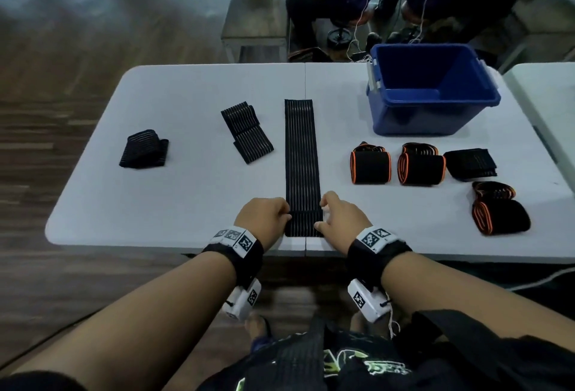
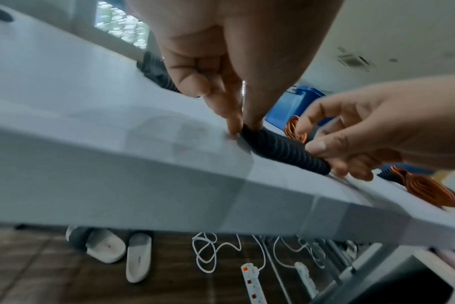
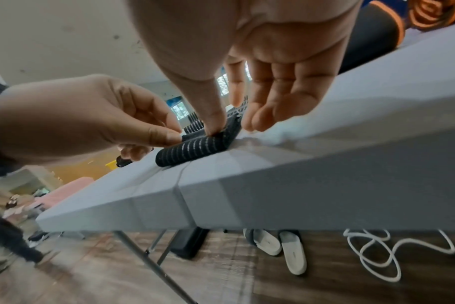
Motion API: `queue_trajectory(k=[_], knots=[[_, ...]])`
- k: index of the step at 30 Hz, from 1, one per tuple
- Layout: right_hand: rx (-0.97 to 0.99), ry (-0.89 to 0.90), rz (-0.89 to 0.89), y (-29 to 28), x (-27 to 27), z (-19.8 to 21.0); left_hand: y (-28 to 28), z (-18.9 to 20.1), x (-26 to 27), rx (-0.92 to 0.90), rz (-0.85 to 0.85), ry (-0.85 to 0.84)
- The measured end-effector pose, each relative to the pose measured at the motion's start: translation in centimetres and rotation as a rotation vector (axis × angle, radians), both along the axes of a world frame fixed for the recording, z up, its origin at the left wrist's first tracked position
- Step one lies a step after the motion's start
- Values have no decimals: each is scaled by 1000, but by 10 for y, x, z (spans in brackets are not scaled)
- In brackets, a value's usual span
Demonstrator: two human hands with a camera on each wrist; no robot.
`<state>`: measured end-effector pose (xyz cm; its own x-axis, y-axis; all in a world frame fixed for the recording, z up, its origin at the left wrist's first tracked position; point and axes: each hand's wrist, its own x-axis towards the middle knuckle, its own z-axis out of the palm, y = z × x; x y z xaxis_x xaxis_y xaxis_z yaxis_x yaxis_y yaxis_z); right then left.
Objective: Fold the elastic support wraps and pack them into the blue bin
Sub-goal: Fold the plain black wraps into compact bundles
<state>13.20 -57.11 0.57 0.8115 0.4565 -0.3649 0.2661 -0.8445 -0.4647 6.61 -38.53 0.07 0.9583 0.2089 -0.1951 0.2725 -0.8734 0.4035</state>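
A long black striped wrap [image 1: 301, 154] lies flat down the middle of the white table [image 1: 186, 197], its near end turned over into a short fold [image 2: 286, 152] by the front edge. My left hand [image 1: 287, 218] pinches the fold's left corner between thumb and forefinger [image 2: 243, 125]. On the fold's right corner my right hand [image 1: 320, 216] pinches too, its thumb pressed down on top [image 3: 227, 122]. The blue bin [image 1: 413, 119] stands at the back right, with nothing visible in it.
Left of the strip lie a folded black wrap [image 1: 144, 149] and a half-folded one [image 1: 247, 132]. To the right sit orange-edged rolls [image 1: 370, 168] [image 1: 421, 166] [image 1: 497, 210] and a folded black wrap [image 1: 471, 163]. Cables, power strips and slippers [image 2: 109, 246] lie under the table.
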Motion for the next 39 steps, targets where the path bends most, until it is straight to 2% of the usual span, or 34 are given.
queue_trajectory(k=[5,9,12,15,22,26,39], knots=[[-64,-63,105,0,0,-3,0,-2,-2,101,-181,-8],[-57,-49,169,-11,-5,-8,-1,-8,-14,9,-206,6],[-87,-47,209,-19,-4,-13,9,-16,-21,21,-241,63],[-13,-11,154,-20,-1,-18,12,-22,-22,-15,-167,53],[175,58,3,-20,5,-19,11,-31,-11,-291,108,-5],[242,135,-102,-16,12,-22,13,-34,-7,-345,159,13],[98,233,-246,-3,20,-20,11,-30,-6,-402,270,31]])
